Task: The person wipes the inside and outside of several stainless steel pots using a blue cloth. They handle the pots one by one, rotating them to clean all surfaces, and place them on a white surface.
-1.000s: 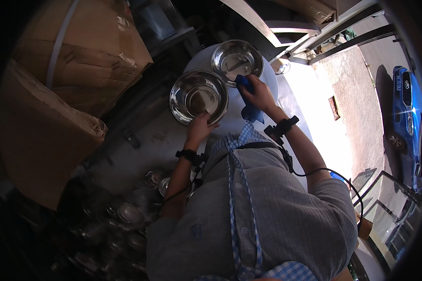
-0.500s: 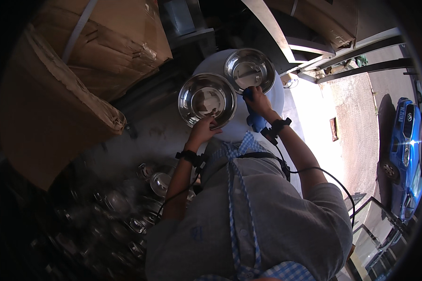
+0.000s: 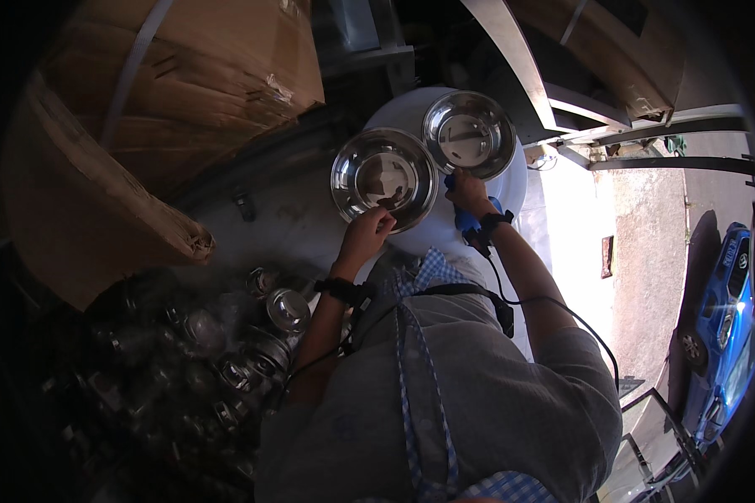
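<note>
Two shiny steel bowls rest on a round white surface (image 3: 445, 220). At the near rim of the left bowl (image 3: 383, 178), my left hand (image 3: 367, 238) has its fingers bent inward, apparently pinching the edge. A blue cloth (image 3: 466, 221) is bunched in my right hand (image 3: 471, 196), part of it hanging below the fist toward the wrist. That fist is just below the near rim of the right bowl (image 3: 468, 138). Both bowls look bare inside apart from reflections.
Large cardboard boxes (image 3: 201, 92) stand at the upper left. Many metal pieces (image 3: 287, 310) lie in shadow at the lower left. A metal frame (image 3: 512, 59) rises at the upper right. Outside, a blue car (image 3: 726, 318) stands beyond bright paving.
My right hand has drawn back slightly from the right bowl with the cloth. The fingers of my left hand have curled closer together at the left bowl's rim. The whole view has shifted slightly.
</note>
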`<act>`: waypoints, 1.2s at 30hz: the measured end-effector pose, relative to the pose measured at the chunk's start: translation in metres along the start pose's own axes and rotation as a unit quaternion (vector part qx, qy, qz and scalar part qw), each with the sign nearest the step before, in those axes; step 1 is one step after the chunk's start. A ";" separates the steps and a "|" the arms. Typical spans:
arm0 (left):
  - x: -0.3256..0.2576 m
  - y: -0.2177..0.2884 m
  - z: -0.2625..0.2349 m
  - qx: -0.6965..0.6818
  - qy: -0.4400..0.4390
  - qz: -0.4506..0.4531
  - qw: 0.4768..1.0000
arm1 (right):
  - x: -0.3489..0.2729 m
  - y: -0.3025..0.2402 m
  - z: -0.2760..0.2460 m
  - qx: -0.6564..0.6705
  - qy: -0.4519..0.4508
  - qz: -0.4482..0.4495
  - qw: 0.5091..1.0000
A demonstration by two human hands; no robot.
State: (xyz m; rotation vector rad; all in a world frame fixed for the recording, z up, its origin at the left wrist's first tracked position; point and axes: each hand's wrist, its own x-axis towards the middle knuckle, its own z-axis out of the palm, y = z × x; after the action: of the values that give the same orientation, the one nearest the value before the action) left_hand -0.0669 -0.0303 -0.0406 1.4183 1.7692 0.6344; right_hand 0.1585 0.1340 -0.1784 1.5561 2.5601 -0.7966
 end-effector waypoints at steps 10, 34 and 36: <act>0.013 0.005 0.007 -0.015 0.018 0.054 0.998 | -0.025 -0.016 -0.058 0.075 0.130 -0.010 0.989; 0.077 0.088 -0.052 -0.385 0.152 0.053 0.909 | -0.110 -0.070 -0.142 0.064 0.260 -0.249 0.931; 0.078 0.091 -0.052 -0.350 0.168 0.045 0.920 | -0.108 -0.065 -0.138 0.051 0.243 -0.266 0.931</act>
State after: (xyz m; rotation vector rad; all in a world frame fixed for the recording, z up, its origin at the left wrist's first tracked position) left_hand -0.0631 0.0725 0.0400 0.9204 1.4812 1.4615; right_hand 0.1883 0.0830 -0.0013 1.1965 3.4432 -0.6325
